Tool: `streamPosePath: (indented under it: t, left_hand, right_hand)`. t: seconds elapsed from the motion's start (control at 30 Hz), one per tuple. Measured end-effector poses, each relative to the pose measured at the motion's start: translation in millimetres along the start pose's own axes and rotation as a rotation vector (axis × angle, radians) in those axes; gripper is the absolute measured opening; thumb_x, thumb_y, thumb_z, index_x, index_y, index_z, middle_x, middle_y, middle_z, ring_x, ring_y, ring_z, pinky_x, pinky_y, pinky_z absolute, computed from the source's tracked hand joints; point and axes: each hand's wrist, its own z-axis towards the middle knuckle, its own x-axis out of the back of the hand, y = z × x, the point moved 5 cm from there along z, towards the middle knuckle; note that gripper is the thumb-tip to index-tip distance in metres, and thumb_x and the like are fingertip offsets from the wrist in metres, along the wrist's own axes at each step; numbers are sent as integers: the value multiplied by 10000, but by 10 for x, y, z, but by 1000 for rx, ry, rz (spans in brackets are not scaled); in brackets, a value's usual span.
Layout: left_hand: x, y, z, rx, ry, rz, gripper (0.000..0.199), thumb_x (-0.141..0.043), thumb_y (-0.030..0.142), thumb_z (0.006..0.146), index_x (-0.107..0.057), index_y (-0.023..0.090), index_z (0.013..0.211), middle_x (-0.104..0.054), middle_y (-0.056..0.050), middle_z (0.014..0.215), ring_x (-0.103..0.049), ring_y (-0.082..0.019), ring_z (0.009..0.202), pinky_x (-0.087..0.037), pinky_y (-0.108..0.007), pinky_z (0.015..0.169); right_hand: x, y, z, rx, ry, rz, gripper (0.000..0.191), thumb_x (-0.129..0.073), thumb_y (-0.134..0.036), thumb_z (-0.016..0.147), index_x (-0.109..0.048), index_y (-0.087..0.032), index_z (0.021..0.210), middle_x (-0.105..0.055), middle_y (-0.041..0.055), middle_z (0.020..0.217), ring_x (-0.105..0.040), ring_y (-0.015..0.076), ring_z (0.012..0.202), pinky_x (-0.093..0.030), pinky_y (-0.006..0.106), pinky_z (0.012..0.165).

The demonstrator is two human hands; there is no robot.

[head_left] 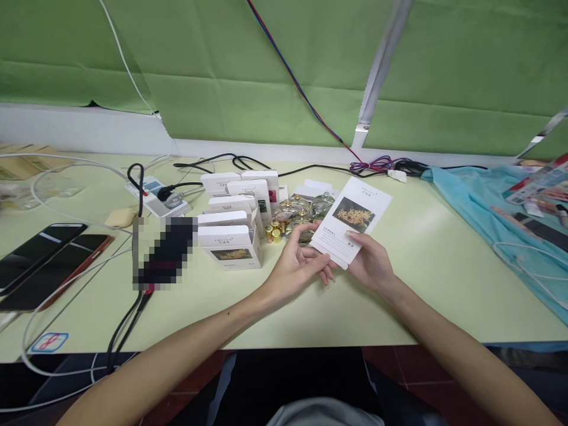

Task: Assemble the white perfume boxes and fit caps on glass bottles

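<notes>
A flattened white carton (350,220) with a picture of yellow flowers is held tilted above the table. My right hand (371,260) grips its lower right side, thumb on the front. My left hand (302,255) has its thumb at the carton's lower left corner, its other fingers partly behind. Just beyond my left hand lie several clear glass bottles (296,208) with gold tops and some loose gold caps (276,231). To the left, several white printed boxes (229,245) stand in a row, the nearest showing a similar flower picture.
Two phones (53,269) lie at the left beside a power strip (160,198) and trailing white and black cables. A pixelated dark object (164,251) stands left of the boxes. Light blue cloth (483,207) covers the right end of the table (426,296). Green curtains (266,89) hang behind.
</notes>
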Motion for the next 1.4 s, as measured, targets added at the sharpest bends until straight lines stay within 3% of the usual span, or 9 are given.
streamPosePath:
  t: [0.3, 0.5, 0.83, 1.0, 1.17, 1.33, 1.4]
  left_hand:
    - [1, 11, 3, -11, 0, -3, 628, -761, 387, 903, -351, 228, 1351, -745, -26, 765, -711, -177, 640, -575, -315, 658]
    - [2, -4, 2, -9, 1, -16, 616, -762, 387, 901, -357, 233, 1339, -742, -20, 760, -710, -180, 641, -579, -323, 664]
    - [-18, 6, 9, -9, 17, -58, 611, -780, 395, 881, -350, 236, 1285, -745, -13, 780, -723, -185, 661, -591, -326, 656]
    - [-21, 4, 14, -8, 19, -54, 600, -775, 389, 887, -348, 239, 1282, -746, -13, 781, -722, -184, 665, -591, -330, 663]
    - [-20, 7, 11, -4, 21, -48, 606, -778, 399, 882, -351, 237, 1281, -743, -17, 784, -722, -187, 661, -588, -329, 655]
    - [-10, 0, 0, -23, 19, -23, 595, -762, 391, 899, -364, 240, 1315, -718, -10, 792, -721, -182, 680, -599, -343, 687]
    - [-8, -7, 4, -32, 22, -15, 603, -765, 392, 896, -369, 247, 1327, -704, -7, 808, -720, -179, 684, -604, -346, 690]
  right_hand:
    - [-21, -20, -14, -9, 3, -8, 461, -719, -313, 793, -659, -183, 1231, -722, 124, 1329, -685, 363, 1198, -637, 475, 842]
    - [-32, -21, -15, -10, -2, 5, 467, -716, -308, 796, -655, -186, 1243, -739, 121, 1294, -679, 362, 1212, -642, 448, 786]
    - [-37, -6, -10, 21, 18, 16, 422, -739, -289, 783, -670, -198, 1189, -759, 94, 1239, -723, 296, 1087, -618, 415, 866]
    - [-40, -6, -10, -1, 35, 38, 423, -742, -273, 762, -676, -183, 1170, -770, 100, 1196, -735, 279, 972, -621, 385, 761]
    - [-28, -11, -1, 11, 11, -2, 430, -724, -300, 789, -669, -182, 1199, -762, 113, 1219, -725, 299, 1033, -617, 403, 781]
    - [-86, -22, -9, -21, -59, -23, 399, -680, -348, 820, -686, -166, 1176, -735, 141, 1293, -745, 308, 928, -592, 366, 566]
    - [-110, -25, -13, -41, -76, -17, 378, -653, -363, 828, -701, -158, 1141, -739, 151, 1285, -746, 336, 953, -597, 385, 556]
